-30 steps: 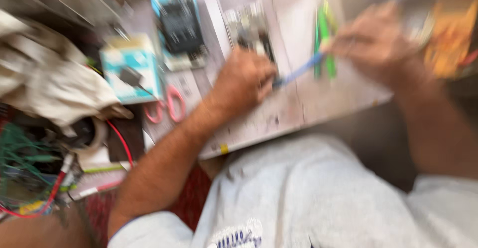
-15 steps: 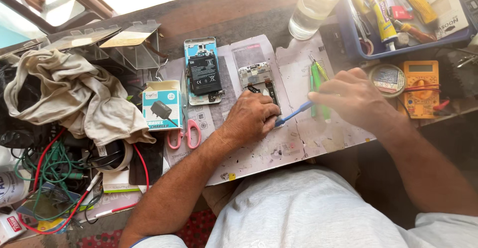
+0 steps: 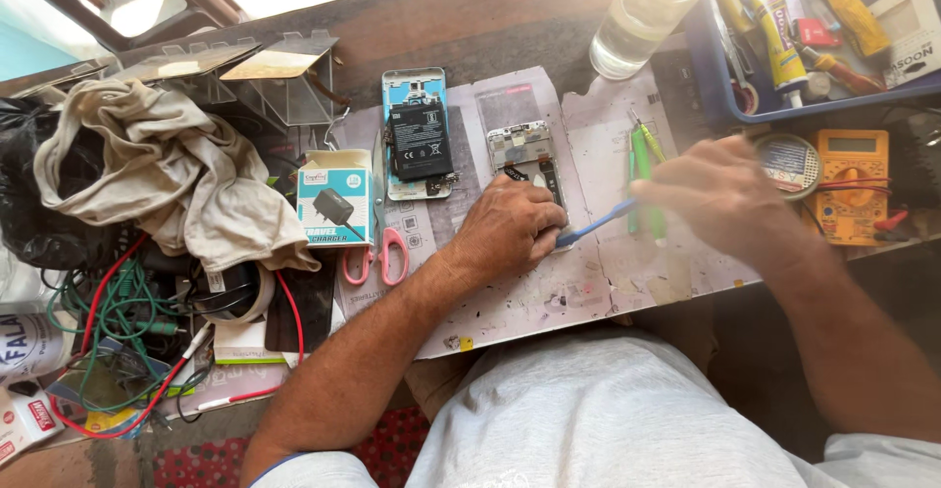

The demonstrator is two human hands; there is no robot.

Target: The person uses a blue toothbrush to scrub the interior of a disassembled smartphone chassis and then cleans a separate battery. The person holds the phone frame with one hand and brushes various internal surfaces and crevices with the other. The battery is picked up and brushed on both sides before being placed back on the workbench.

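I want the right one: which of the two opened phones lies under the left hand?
The silver-framed phone on the right; the left hand covers its lower end. The blue-framed phone lies apart, untouched.

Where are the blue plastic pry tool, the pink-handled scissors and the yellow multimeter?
blue plastic pry tool [image 3: 600, 223], head view, middle of its shaft
pink-handled scissors [image 3: 377, 258], head view, between handle loops
yellow multimeter [image 3: 851, 184], head view, its dial

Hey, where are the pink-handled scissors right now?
In the head view, the scissors lie left of the left hand, just right of the charger box, below the opened phone.
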